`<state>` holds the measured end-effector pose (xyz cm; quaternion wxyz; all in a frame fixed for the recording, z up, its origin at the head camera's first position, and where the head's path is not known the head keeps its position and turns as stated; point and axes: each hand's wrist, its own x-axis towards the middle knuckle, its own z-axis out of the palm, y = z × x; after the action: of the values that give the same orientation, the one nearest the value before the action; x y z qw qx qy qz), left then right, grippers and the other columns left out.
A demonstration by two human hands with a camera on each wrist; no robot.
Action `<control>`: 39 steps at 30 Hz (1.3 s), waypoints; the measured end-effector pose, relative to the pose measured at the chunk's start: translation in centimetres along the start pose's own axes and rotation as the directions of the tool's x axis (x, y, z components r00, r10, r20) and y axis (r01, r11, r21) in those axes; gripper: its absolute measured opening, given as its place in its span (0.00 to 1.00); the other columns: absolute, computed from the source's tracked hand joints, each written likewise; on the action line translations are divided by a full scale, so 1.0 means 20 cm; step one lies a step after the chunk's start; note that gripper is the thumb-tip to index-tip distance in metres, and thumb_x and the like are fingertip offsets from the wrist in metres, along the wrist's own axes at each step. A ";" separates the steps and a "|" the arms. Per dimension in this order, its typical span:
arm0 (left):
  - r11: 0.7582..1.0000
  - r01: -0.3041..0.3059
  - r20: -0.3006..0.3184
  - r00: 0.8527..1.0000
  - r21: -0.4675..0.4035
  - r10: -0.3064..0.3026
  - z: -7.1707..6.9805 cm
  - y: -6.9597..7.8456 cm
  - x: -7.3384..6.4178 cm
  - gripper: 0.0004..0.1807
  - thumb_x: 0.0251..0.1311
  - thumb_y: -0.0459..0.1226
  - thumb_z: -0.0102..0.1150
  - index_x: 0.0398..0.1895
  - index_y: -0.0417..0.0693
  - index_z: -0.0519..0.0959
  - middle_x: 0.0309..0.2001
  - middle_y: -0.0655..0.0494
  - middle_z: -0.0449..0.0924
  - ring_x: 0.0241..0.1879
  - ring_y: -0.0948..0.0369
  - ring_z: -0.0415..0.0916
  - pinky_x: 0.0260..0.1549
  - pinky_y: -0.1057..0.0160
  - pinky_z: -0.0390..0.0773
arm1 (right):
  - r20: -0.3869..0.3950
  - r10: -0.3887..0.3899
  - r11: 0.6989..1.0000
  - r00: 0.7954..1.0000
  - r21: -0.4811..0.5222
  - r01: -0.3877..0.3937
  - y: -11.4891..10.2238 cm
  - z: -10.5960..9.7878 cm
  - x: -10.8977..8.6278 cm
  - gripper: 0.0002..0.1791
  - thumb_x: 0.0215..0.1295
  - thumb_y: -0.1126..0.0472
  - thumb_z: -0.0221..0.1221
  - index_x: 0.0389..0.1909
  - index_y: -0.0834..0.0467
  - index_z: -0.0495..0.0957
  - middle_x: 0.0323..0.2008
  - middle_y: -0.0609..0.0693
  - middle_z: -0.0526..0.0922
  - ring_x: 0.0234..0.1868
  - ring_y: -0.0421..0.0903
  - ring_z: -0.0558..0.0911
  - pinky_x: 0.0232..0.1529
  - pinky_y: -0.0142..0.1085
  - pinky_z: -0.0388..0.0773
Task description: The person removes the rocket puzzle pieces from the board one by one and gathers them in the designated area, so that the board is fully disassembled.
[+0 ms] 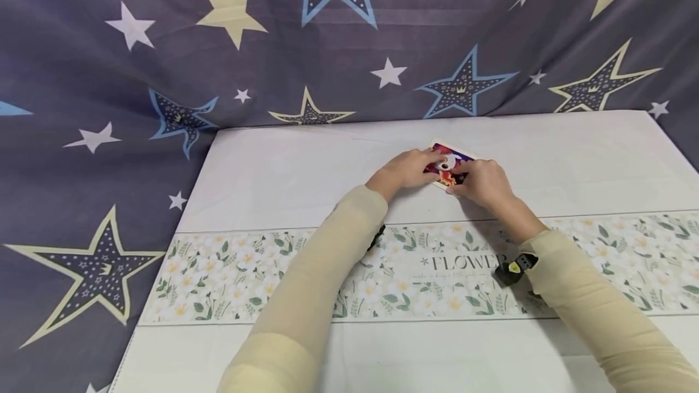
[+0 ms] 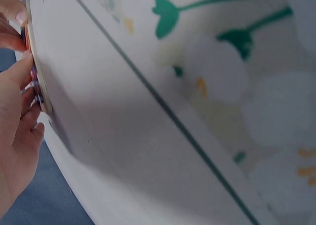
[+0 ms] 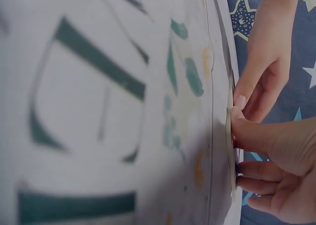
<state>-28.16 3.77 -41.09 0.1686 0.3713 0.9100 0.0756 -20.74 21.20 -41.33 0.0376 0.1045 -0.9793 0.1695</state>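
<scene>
A small picture board [image 1: 448, 163] with a pale rim and a red, purple and white picture is at the far part of the white table. My left hand [image 1: 408, 168] holds it by the left side, with fingertips over the picture. From the right, my right hand [image 1: 483, 182] grips it, thumb at the near edge and fingers on the face. In the left wrist view the board [image 2: 45, 99] shows edge-on, with my left hand [image 2: 17, 121] along it. The right wrist view also shows its thin edge [image 3: 230, 136] beside my right hand [image 3: 276, 160]. Fingers cover part of the picture.
A floral strip with lettering [image 1: 382, 272] crosses the white table [image 1: 273, 181]. Behind and to the left hangs a dark curtain [image 1: 180, 59] with stars. Dark straps with a small device [image 1: 516, 267] sit at the wrists, over pale sleeves.
</scene>
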 end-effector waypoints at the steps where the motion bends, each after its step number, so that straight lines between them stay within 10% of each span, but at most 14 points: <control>1: 1.000 0.000 0.001 1.000 0.003 0.000 0.00 0.00 0.00 0.31 0.70 0.50 0.48 0.74 0.58 0.58 0.75 0.50 0.55 0.73 0.54 0.58 0.72 0.60 0.59 | -0.003 -0.009 1.000 1.000 0.001 0.009 0.00 0.00 0.00 0.25 0.48 0.55 0.73 0.46 0.63 0.83 0.41 0.64 0.86 0.43 0.65 0.83 0.46 0.56 0.76; 33: 0.998 0.026 0.095 0.995 0.064 -0.032 -0.02 -0.05 -0.20 0.33 0.66 0.51 0.54 0.72 0.65 0.58 0.74 0.50 0.56 0.72 0.53 0.60 0.72 0.58 0.58 | 0.092 -0.129 0.990 0.987 0.073 0.122 -0.10 0.00 -0.01 0.24 0.45 0.55 0.75 0.44 0.63 0.85 0.42 0.62 0.86 0.45 0.63 0.83 0.50 0.56 0.75; 39: 0.998 0.033 0.074 0.997 0.055 -0.037 0.00 -0.07 -0.28 0.33 0.66 0.52 0.54 0.72 0.63 0.58 0.73 0.50 0.57 0.72 0.53 0.60 0.71 0.57 0.60 | 0.055 -0.198 0.977 0.979 0.093 0.192 -0.14 0.02 -0.03 0.24 0.44 0.55 0.75 0.43 0.62 0.85 0.35 0.60 0.88 0.31 0.56 0.83 0.42 0.52 0.76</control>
<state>-25.28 -1.14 -40.10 0.1938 0.3624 0.9110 0.0341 -19.57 18.55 -40.91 0.0182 0.2068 -0.9567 0.2041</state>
